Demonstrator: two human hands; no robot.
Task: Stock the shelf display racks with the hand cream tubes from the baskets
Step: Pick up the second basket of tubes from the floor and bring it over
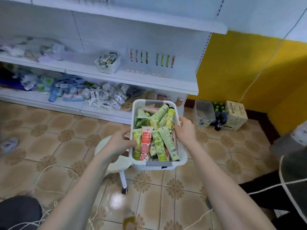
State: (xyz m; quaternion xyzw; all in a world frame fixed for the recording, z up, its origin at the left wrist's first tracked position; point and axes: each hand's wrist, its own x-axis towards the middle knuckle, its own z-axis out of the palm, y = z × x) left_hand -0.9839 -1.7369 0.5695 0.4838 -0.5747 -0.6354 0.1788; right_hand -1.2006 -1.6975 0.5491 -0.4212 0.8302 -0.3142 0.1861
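A white plastic basket point(158, 164) full of green and pink hand cream tubes point(156, 138) is held over a white stool point(114, 163). My left hand point(120, 142) grips the basket's left rim, thumb over the edge. My right hand point(185, 132) grips the right rim. On the middle shelf stand clear display racks point(151, 63) with several coloured tubes upright in them.
A small white basket point(108, 63) of sachets sits left of the racks. The lower shelf point(93, 95) is piled with packets. A clear bin point(203, 113), bottles and a cardboard box point(235, 117) stand by the yellow wall. Cords lie on the tiled floor. A person sits at right.
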